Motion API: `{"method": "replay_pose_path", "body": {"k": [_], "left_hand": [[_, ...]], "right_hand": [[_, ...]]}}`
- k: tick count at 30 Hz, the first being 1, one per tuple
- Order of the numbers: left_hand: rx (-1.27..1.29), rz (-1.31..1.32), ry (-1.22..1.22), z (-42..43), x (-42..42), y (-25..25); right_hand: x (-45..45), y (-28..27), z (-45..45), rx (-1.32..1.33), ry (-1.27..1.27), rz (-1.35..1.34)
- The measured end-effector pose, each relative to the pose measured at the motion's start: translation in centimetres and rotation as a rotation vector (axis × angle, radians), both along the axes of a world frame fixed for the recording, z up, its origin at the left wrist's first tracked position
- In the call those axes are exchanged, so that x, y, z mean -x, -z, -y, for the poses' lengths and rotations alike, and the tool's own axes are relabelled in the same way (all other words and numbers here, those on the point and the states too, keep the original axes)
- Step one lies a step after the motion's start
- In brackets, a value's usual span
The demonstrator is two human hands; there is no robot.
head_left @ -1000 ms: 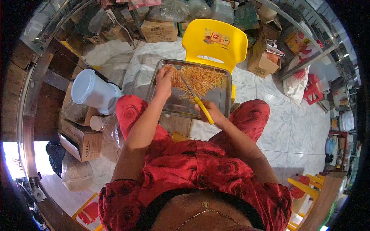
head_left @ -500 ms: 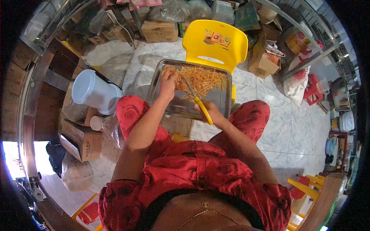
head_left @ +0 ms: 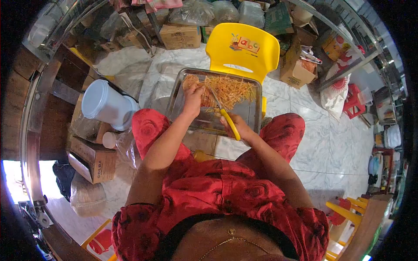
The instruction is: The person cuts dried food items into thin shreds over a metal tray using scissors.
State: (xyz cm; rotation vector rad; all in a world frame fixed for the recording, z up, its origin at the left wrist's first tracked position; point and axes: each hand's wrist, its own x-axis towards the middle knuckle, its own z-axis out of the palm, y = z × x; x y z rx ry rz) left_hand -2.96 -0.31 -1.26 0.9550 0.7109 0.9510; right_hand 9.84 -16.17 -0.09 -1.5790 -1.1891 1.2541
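A metal tray (head_left: pixel 173 101) rests in front of a yellow chair back. Thin orange-brown strips (head_left: pixel 233 89) are heaped over its upper middle and right. My left hand (head_left: pixel 193 96) is closed on a bundle of these strips (head_left: pixel 190 81) at the tray's upper left; part of the bundle is hidden by the fingers. My right hand (head_left: pixel 237 125) grips the yellow handle of scissors (head_left: pixel 230 123) at the tray's lower edge. The metal blades point up and left, beside my left hand, with their tips close to the bundle.
The yellow chair (head_left: pixel 241 45) stands behind the tray. On the left are a white bucket (head_left: pixel 106 102), a cardboard box (head_left: pixel 96 161) and plastic bags. More boxes (head_left: pixel 180 36) line the back, with an open carton (head_left: pixel 297 71) and a white sack (head_left: pixel 334 95) at the right.
My left hand has moved slightly right and down, and more of the bundle shows above its fingers. My right hand and the scissors have barely moved.
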Motion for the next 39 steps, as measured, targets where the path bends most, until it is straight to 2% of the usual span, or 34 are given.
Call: {"method": "replay_pose_path", "body": {"k": [1,4,7,8,12,15,17,19,21,22,24,31,39], "left_hand": [[0.026,0.024,-0.013,0.1,-0.1,-0.1],[0.04,0.055,-0.036,0.0,-0.3,0.2],[0.017,0.003,-0.05,-0.3,-0.4,1.5],[0.006,-0.056,-0.056,-0.4,-0.3,2.0],[0.001,-0.01,0.01,-0.3,0.1,0.5],[0.006,0.076,-0.048,0.1,0.0,-1.0],[-0.098,-0.001,-0.167,-0.9,0.2,-0.7],[-0.084,0.022,-0.169,-1.6,0.7,-0.5],[-0.072,0.046,-0.17,-2.2,1.0,-0.2],[-0.063,0.036,-0.174,-2.4,1.0,0.1],[-0.054,0.024,-0.175,-2.6,1.1,0.4],[-0.035,0.056,-0.182,-2.5,1.0,-0.2],[-0.097,-0.052,-0.23,-3.1,1.0,0.7]], "right_hand": [[0.0,-0.4,0.1,0.012,0.007,0.042],[0.2,-1.3,0.3,0.161,0.035,-0.135],[0.2,-1.5,0.4,-0.039,0.04,0.003],[0.2,-1.4,0.3,-0.024,0.045,-0.008],[0.2,-1.5,0.0,0.044,0.041,-0.056],[0.5,-1.4,0.0,-0.051,0.011,-0.103],[0.3,-1.5,0.1,-0.007,-0.024,-0.111],[0.3,-1.5,0.3,0.039,-0.058,-0.118],[0.4,-1.3,0.5,0.034,-0.087,-0.245],[0.3,-0.9,0.4,0.033,-0.086,-0.246],[0.1,-0.4,0.2,0.003,-0.105,-0.077],[0.1,-1.0,0.5,0.088,-0.103,-0.104],[0.2,-0.2,0.3,-0.009,-0.111,-0.079]]}}
